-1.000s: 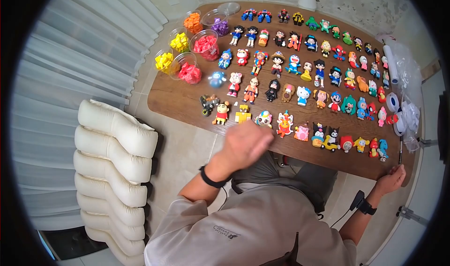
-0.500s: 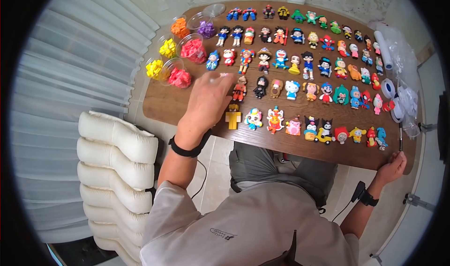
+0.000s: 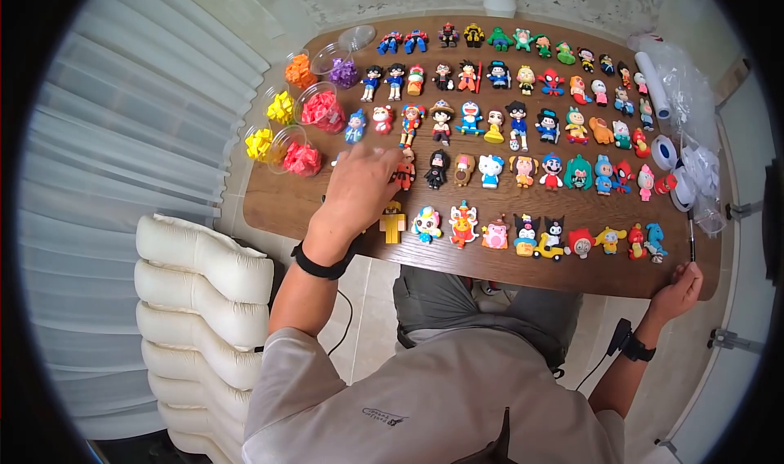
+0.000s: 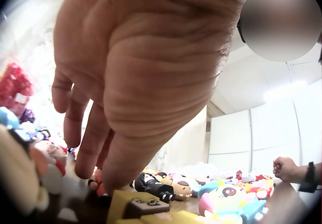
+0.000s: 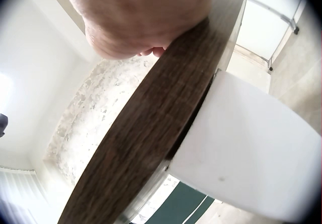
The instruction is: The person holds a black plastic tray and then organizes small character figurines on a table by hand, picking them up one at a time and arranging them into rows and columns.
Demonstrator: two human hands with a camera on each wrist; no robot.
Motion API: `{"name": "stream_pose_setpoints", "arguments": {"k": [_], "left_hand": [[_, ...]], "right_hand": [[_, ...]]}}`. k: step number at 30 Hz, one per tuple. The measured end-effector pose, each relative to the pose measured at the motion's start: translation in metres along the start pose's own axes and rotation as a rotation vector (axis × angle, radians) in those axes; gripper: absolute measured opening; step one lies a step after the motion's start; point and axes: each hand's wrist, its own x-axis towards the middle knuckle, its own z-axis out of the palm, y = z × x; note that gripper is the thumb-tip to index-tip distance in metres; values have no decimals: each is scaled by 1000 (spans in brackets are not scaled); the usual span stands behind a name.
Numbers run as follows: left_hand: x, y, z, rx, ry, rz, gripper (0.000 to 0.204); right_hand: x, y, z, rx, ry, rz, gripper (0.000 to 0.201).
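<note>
My left hand (image 3: 351, 190) reaches palm down over the left part of the figure rows, its fingertips beside an orange figure (image 3: 406, 172). The left wrist view shows the hand's long fingers (image 4: 86, 148) hanging downward, with no object visible between them; contact with the orange figure (image 4: 99, 179) cannot be told. A yellow blocky figure (image 3: 393, 225) lies just below the fingers. The hand hides some figures. At the table's right front edge rests my right hand (image 3: 676, 294), close to the lower end of a thin dark stick (image 3: 692, 239). Its fingers are mostly hidden in the right wrist view.
Clear tubs of red bows (image 3: 323, 110), yellow bows (image 3: 281, 107), orange bows (image 3: 300, 71) and purple bows (image 3: 344, 73) stand at the left. Several rows of figures cover the brown table (image 3: 490, 269). White rolls (image 3: 663, 152) and clear plastic (image 3: 698, 117) lie at the right.
From the front edge, my left hand has moved left and forward over the figures, then stayed nearly in place. The right hand remains at its edge. The head view has shifted slightly.
</note>
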Motion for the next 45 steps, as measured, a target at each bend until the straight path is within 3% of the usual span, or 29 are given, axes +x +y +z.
{"name": "stream_pose_setpoints", "arguments": {"k": [22,26,29,34,45], "left_hand": [[0,5,0,17,-14,-20,35],[-2,-1,-16,-7,-14,-25,37],[-8,-14,-29,-57,84,-86,40],[-27,-33,-38,-46,89,-238,43],[-23,-29,-19,-141,-141,-238,51]], "right_hand": [[-4,-15,8,2,9,-11,20],[-2,-7,4,22,-12,-14,20],[-2,-6,0,-17,8,-11,20],[1,6,-1,-49,35,-6,21],[0,1,0,-62,21,-16,22]]}}
